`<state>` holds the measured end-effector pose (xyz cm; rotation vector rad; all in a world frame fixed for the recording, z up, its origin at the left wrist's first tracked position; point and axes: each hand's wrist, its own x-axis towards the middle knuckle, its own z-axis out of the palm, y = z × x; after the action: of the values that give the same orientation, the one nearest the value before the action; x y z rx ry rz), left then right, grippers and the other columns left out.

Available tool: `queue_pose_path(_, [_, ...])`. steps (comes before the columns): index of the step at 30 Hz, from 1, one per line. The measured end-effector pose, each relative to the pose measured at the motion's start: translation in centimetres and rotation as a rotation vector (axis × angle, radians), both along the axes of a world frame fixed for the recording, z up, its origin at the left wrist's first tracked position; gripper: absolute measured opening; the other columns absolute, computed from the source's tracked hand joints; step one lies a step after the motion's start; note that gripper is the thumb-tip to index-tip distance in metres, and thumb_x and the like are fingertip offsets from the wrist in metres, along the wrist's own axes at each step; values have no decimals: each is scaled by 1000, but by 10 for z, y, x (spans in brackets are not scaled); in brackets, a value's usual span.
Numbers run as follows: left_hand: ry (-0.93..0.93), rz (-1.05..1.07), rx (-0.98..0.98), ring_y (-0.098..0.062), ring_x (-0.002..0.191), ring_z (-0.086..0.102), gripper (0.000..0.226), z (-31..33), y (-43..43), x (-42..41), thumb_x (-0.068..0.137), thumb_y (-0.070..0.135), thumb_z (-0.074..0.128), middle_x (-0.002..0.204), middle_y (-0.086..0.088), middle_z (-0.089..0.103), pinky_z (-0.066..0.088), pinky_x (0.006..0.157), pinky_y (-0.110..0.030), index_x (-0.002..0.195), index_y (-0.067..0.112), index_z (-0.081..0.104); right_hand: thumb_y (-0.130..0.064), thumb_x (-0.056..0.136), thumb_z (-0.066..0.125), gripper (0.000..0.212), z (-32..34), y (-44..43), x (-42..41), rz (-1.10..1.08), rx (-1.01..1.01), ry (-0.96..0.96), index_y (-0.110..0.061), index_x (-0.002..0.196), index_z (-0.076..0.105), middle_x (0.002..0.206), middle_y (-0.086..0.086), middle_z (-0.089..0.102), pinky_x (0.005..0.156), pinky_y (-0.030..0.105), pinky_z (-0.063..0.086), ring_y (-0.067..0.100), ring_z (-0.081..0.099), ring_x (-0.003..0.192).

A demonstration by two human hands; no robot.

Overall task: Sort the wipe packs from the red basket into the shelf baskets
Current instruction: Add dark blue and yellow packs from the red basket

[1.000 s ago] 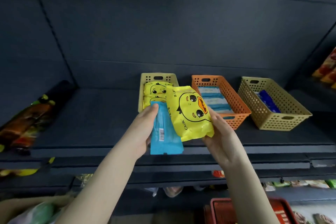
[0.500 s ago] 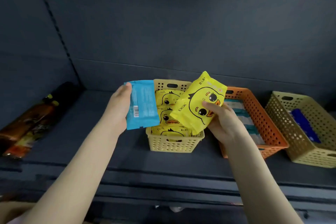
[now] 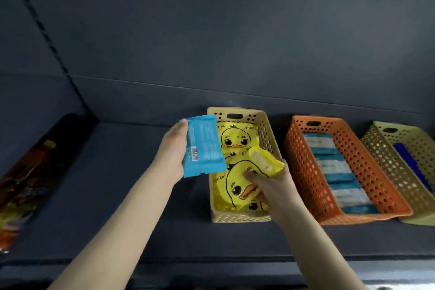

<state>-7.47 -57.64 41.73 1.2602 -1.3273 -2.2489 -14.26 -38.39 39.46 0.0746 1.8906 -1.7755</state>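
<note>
The right hand curls its grip on the yellow duck pack, low inside the yellow basket, long axis seemingly front-to-back. The left hand clasps the blue pack upright over the basket's left rim; open shelf leftward.

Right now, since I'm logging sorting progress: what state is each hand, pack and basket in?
left hand: grips the light blue pack, held up in the air.
right hand: holds the yellow duck pack, low in the left yellow basket.
left yellow basket: contains other duck packs.
orange basket: contains a row of blue-and-white packs.
right yellow basket: contains a dark blue pack.
</note>
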Motion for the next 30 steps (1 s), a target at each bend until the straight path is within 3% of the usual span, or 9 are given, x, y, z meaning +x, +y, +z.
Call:
queue_pose_path(4, [-13, -98, 7, -27, 86, 69, 35, -10, -10, -11, 97, 50, 41, 98, -7, 68, 57, 71, -44, 101, 21, 60, -22, 89, 65, 30, 21, 2, -3, 30, -38, -198, -13, 117, 59, 100, 10, 74, 74, 48, 59, 30, 72, 88])
queue_pose_path(9, [0, -179, 35, -24, 77, 68, 33, -16, -13, -23, 98, 49, 43, 86, -4, 66, 56, 70, -42, 93, 21, 60, -27, 84, 72, 34, 43, 20, -14, 412, 763, 182, -24, 109, 49, 91, -4, 59, 64, 30, 53, 14, 62, 81])
queue_pose_path(12, [-4, -206, 28, -25, 79, 67, 32, -18, -16, -27, 97, 49, 44, 87, -4, 66, 55, 76, -47, 92, 22, 61, -42, 84, 69, 47, 36, 17, -20, 515, 898, 273, -15, 120, 52, 99, -6, 60, 62, 25, 53, 8, 60, 79])
queue_pose_path(16, [0, -233, -15, -26, 87, 67, 29, -21, -20, -30, 97, 50, 45, 94, -4, 65, 55, 84, -52, 97, 27, 63, -45, 92, 56, 60, 29, 4, -23, 661, 1096, 403, -15, 140, 35, 115, 3, 56, 57, 21, 42, 8, 54, 76])
queue_pose_path(19, [7, -241, -39, -24, 84, 66, 28, -19, -19, -31, 97, 49, 45, 91, -1, 65, 55, 80, -49, 99, 28, 63, -53, 90, 54, 61, 34, 3, -26, 827, 1282, 413, -10, 132, 43, 107, 3, 60, 55, 20, 39, 12, 53, 78])
queue_pose_path(21, [5, -244, -43, -23, 85, 67, 28, -20, -19, -32, 97, 49, 45, 92, -1, 66, 56, 77, -47, 105, 28, 63, -55, 86, 60, 54, 42, 2, -28, 774, 1283, 583, -14, 120, 52, 98, -1, 62, 53, 15, 40, 10, 54, 74])
queue_pose_path(24, [5, -239, -49, -24, 87, 68, 28, -21, -18, -30, 97, 49, 44, 95, -2, 67, 57, 78, -47, 104, 29, 63, -43, 83, 69, 51, 47, -2, -33, 782, 1085, 776, -24, 127, 54, 119, -4, 62, 64, 11, 40, 10, 58, 89])
queue_pose_path(27, [2, -240, -63, -24, 88, 68, 31, -21, -17, -29, 98, 49, 43, 96, -3, 67, 56, 79, -47, 106, 27, 63, -41, 81, 72, 52, 33, -10, -38, 1092, 1060, 656, -26, 129, 56, 129, -4, 59, 91, 24, 46, 14, 57, 113])
queue_pose_path(30, [5, -234, -69, -23, 87, 68, 32, -20, -16, -28, 98, 48, 43, 97, -3, 68, 57, 74, -42, 109, 25, 63, -41, 77, 76, 52, 14, -16, -42, 1161, 1139, 661, -26, 125, 59, 124, -2, 60, 94, 33, 47, 18, 57, 110])
